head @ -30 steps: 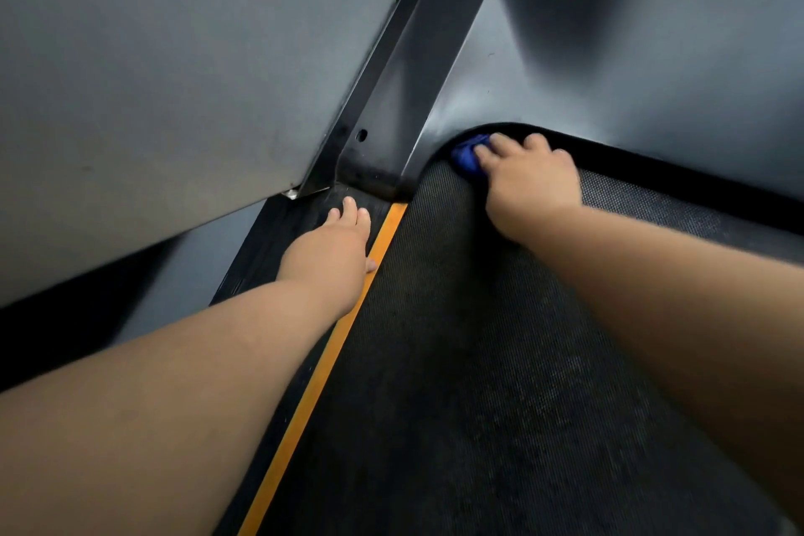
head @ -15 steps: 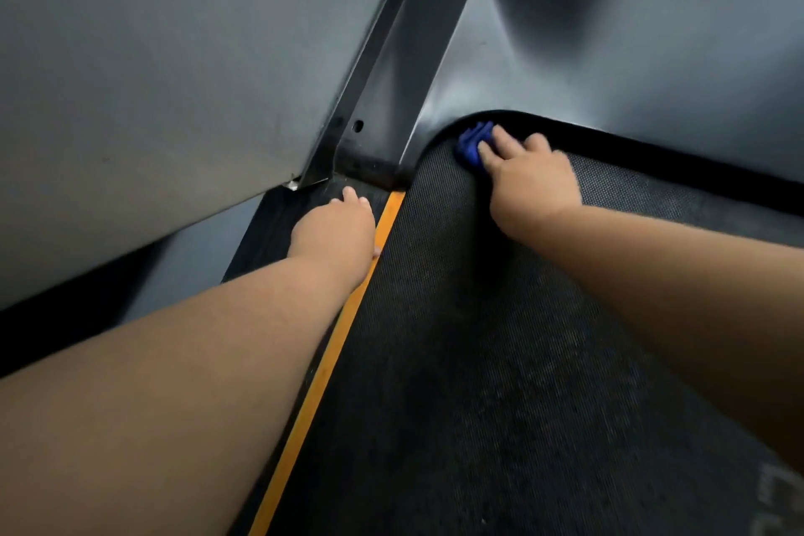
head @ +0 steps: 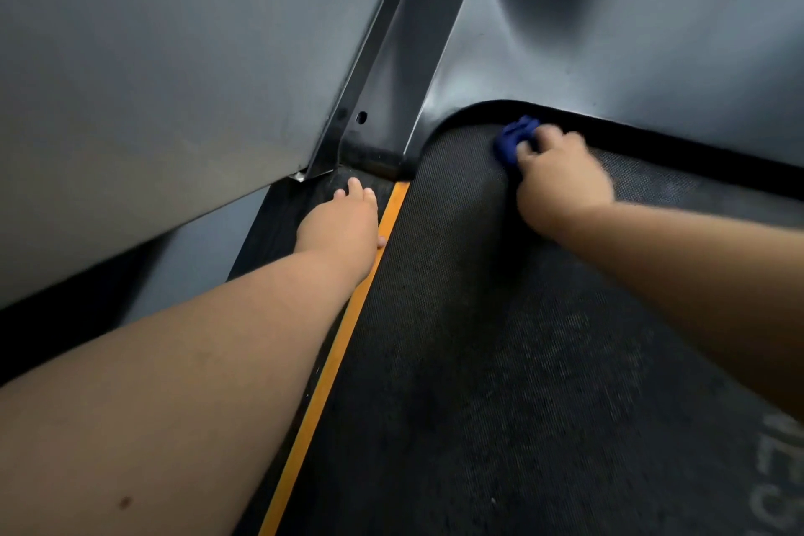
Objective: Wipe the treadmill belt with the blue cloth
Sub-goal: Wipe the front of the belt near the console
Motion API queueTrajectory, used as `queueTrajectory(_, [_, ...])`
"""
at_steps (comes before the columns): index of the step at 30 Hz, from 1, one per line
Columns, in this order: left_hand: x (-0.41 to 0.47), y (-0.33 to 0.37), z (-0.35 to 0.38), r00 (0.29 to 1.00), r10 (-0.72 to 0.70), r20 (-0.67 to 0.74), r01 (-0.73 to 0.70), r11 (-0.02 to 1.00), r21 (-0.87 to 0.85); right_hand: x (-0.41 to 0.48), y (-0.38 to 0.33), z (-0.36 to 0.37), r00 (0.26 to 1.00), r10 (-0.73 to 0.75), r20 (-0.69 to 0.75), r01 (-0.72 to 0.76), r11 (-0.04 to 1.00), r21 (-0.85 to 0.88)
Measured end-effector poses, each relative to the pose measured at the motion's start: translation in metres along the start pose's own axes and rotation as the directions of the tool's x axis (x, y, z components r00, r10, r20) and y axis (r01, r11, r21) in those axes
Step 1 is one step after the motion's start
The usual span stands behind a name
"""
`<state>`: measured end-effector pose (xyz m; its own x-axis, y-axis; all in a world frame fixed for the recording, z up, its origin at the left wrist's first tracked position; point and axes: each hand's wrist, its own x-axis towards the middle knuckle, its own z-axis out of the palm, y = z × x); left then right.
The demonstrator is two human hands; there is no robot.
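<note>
Right hand point(head: 561, 183) is down on the treadmill belt point(head: 500, 339) at its far end, fingers bent over the bunched blue cloth point(head: 513, 139) and pinning it to the textured surface; the hand is smeared with blur, so how tightly it pinches is hard to call. The cloth pokes out past the fingertips on the left, just beside the dark gap where the belt runs under the curved motor cover point(head: 631, 35), which walls off the whole far side. Over on the left, the left hand point(head: 339, 226) lies palm down on the black side rail point(head: 278, 226), fingers stretched out and close together, holding nothing, thumb tip touching the orange stripe point(head: 348, 318) that runs along the belt's left edge. Right ahead of those fingers the foot of the black upright post point(head: 391, 70) blocks the way, and a broad grey panel point(head: 152, 78) slants across the far left. Pale lettering point(head: 778, 470) shows on the belt at the near right, too cut off to read.
</note>
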<state>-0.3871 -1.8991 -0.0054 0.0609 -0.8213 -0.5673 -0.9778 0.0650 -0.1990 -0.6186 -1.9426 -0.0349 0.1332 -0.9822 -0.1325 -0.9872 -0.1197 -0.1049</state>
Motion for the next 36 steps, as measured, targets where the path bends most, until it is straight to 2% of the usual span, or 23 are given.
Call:
queueTrajectory(2, [0.001,0.000,0.000,1.000,-0.004,0.004,0.004,1.000,0.000,-0.034,-0.036,0.018,0.974,-0.227,-0.001,0.226,0.969,0.101])
queueTrajectory(4, [0.002,0.000,0.001,1.000,-0.012,0.003,0.012,1.000,0.000,-0.057,-0.055,0.032,0.858,-0.512,0.028,0.505,0.853,0.132])
queueTrajectory(5, [0.001,0.000,0.001,1.000,-0.014,0.001,0.014,1.000,-0.008,-0.055,-0.051,0.033,0.797,-0.603,0.016,0.599,0.794,0.107])
queueTrajectory(6, [0.000,0.000,0.001,1.000,-0.013,-0.004,0.013,1.000,-0.019,-0.047,-0.040,0.031,0.780,-0.626,-0.025,0.626,0.777,0.072])
queueTrajectory(7, [-0.001,0.000,0.001,1.000,-0.006,-0.013,0.006,1.000,-0.022,-0.036,-0.024,0.025,0.816,-0.576,-0.046,0.577,0.814,0.057])
queueTrajectory(9, [-0.002,0.000,-0.002,1.000,0.002,-0.010,-0.003,1.000,-0.013,-0.018,0.017,0.016,0.960,-0.264,-0.097,0.268,0.963,0.037])
queueTrajectory(11, [0.002,0.000,-0.005,0.999,-0.026,0.029,0.026,1.000,0.001,-0.015,0.049,0.009,0.993,0.059,-0.106,-0.057,0.998,0.031])
queueTrajectory(12, [0.003,0.001,-0.009,0.998,-0.040,0.050,0.040,0.999,0.000,-0.020,0.050,0.006,0.987,0.126,-0.101,-0.123,0.992,0.033])
queueTrajectory(14, [0.000,0.004,-0.011,1.000,-0.021,-0.002,0.021,0.998,-0.051,-0.039,0.025,0.007,0.994,0.090,-0.067,-0.085,0.993,0.078])
queueTrajectory(15, [-0.005,0.007,-0.009,0.992,0.039,-0.117,-0.048,0.996,-0.074,-0.049,0.009,0.012,0.998,-0.006,-0.061,0.013,0.993,0.116])
queueTrajectory(17, [-0.014,0.021,-0.003,0.914,0.221,-0.339,-0.249,0.967,-0.042,-0.066,-0.018,0.027,0.959,-0.277,-0.058,0.282,0.943,0.177])
queueTrajectory(19, [-0.017,0.043,0.000,0.883,0.305,-0.356,-0.361,0.927,-0.103,-0.069,-0.016,0.032,0.916,-0.392,-0.085,0.400,0.909,0.117])
queueTrajectory(20, [-0.016,0.055,-0.001,0.912,0.288,-0.294,-0.347,0.921,-0.176,-0.065,-0.003,0.029,0.934,-0.344,-0.095,0.352,0.931,0.099])
queueTrajectory(22, [-0.011,0.074,-0.003,0.956,0.249,-0.156,-0.286,0.913,-0.292,-0.057,0.034,0.020,0.991,-0.065,-0.118,0.074,0.995,0.073])
queueTrajectory(24, [-0.007,0.085,-0.006,0.965,0.245,-0.096,-0.262,0.925,-0.273,-0.048,0.068,0.008,0.955,0.275,-0.110,-0.264,0.959,0.107])
queueTrajectory(25, [-0.004,0.089,-0.008,0.964,0.246,-0.095,-0.262,0.935,-0.238,-0.043,0.076,0.003,0.927,0.365,-0.086,-0.353,0.927,0.125])
queueTrajectory(26, [-0.001,0.092,-0.011,0.965,0.243,-0.101,-0.259,0.942,-0.213,-0.037,0.073,-0.001,0.923,0.380,-0.051,-0.370,0.918,0.139])
queueTrajectory(27, [0.003,0.094,-0.012,0.967,0.233,-0.104,-0.250,0.947,-0.200,-0.032,0.062,-0.003,0.949,0.313,-0.018,-0.306,0.937,0.171])
queueTrajectory(29, [0.008,0.095,-0.012,0.974,0.210,-0.085,-0.223,0.954,-0.201,-0.025,0.029,-0.001,0.999,-0.009,0.036,0.000,0.974,0.229])
queueTrajectory(31, [0.010,0.096,-0.010,0.977,0.206,-0.060,-0.214,0.957,-0.196,-0.019,0.006,0.002,0.949,-0.298,0.101,0.276,0.943,0.184])
queueTrajectory(32, [0.009,0.097,-0.010,0.978,0.208,-0.036,-0.211,0.960,-0.186,-0.015,0.010,-0.001,0.931,-0.342,0.123,0.327,0.936,0.131])
queueTrajectory(34, [0.006,0.100,-0.011,0.976,0.214,0.031,-0.206,0.965,-0.162,-0.014,0.042,-0.007,0.967,-0.239,0.087,0.237,0.971,0.035])
queueTrajectory(36, [0.001,0.102,-0.013,0.970,0.224,0.094,-0.207,0.964,-0.165,-0.026,0.086,-0.006,0.996,0.082,-0.043,-0.080,0.996,0.043])
